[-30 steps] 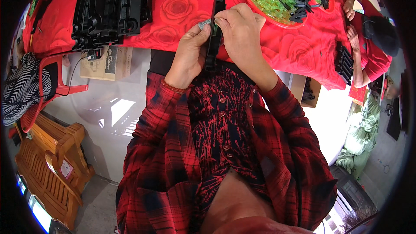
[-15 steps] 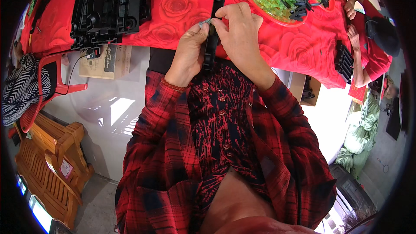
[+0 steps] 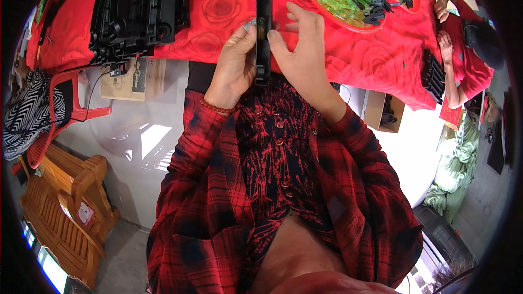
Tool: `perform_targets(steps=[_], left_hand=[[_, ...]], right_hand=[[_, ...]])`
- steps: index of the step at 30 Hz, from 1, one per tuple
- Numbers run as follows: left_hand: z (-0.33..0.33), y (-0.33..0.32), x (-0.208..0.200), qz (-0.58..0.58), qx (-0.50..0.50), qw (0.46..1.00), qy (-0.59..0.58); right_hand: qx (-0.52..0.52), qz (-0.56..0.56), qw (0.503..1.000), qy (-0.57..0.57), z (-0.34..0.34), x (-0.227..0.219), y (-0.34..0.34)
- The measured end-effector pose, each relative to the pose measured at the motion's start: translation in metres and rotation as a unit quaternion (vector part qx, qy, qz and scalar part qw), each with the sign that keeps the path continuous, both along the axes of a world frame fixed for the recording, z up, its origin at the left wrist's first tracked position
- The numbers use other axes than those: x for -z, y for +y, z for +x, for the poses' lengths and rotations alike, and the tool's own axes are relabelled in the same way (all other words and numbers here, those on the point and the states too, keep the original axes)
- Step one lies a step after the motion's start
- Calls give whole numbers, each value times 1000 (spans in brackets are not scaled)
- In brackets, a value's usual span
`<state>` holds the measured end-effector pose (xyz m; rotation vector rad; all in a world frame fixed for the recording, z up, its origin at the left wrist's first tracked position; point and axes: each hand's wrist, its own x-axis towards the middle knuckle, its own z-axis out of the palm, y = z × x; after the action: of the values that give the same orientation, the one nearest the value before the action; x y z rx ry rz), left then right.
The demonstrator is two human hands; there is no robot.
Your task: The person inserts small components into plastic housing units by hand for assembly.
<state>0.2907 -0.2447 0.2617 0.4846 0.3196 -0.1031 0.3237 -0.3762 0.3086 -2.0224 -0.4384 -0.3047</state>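
Observation:
My left hand (image 3: 236, 62) is closed round a long, narrow black plastic strip (image 3: 263, 49), held upright at the table's near edge. The strip has raised parts along it and a small yellowish spot at its middle. Something grey-blue (image 3: 250, 24) covers a fingertip or sits at the end of that hand's thumb; I cannot tell which. Just right of the strip is my right hand (image 3: 305, 49), its fingers spread and the thumb tip close to or touching the strip's edge. No object shows in it.
Black plastic parts are stacked on the red tablecloth (image 3: 218, 11) at left. A red-rimmed tray (image 3: 348, 27) holds yellow-green pieces and small black parts. At right, a person (image 3: 471, 65) works beside more black parts (image 3: 433, 76). A red chair (image 3: 81, 111) stands left.
My right hand's fingers have come off the strip's top area and spread apart. The strip has shifted slightly left and up, and turned more upright in my left hand.

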Motion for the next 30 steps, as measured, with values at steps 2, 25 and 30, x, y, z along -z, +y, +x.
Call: perform_targets(steps=[2, 25, 30], left_hand=[[-1, -1, 5, 1, -5, 1000, -18], [-6, -3, -9, 24, 14, 999, -45], [-5, -6, -5, 65, -5, 997, -39]], right_hand=[[-3, 6, 1000, 3, 1, 8, 3], [-1, -6, 993, 118, 0, -1, 19], [-15, -28, 996, 78, 0, -6, 18]])
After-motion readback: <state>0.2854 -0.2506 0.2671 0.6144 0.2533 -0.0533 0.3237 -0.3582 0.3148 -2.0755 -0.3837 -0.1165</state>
